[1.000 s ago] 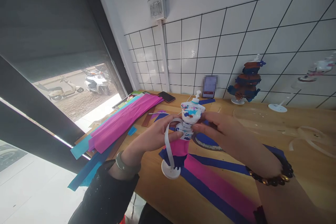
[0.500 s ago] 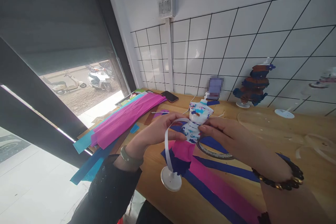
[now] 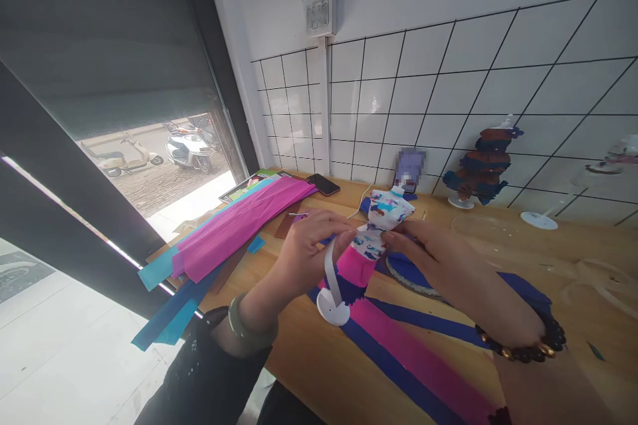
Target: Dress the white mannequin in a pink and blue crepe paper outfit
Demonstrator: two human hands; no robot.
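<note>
A small dress form (image 3: 391, 209) with a white, paint-patterned bodice leans over the table, tilted to the upper right. Below the waist it wears a pink paper skirt (image 3: 357, 267) with a dark blue, ragged lower edge. Its round white base (image 3: 329, 309) shows at the lower left. My left hand (image 3: 313, 246) is closed at the left of the waist, pinching a narrow white strip (image 3: 331, 275) whose end hangs in front of the skirt. My right hand (image 3: 433, 255) grips the waist from the right, fingertips pressed against it.
Pink crepe paper (image 3: 244, 222) and blue strips (image 3: 172, 319) lie at left, near a black phone (image 3: 323, 184). A tape roll (image 3: 411, 279) sits under my right hand. Long pink paper (image 3: 413, 358) crosses the front. Another dressed form (image 3: 486, 163) stands by the tiled wall.
The dress form has shifted up and to the right, its base rising in view. My left fingers have closed in at the waist, and the white strip's loop hangs smaller.
</note>
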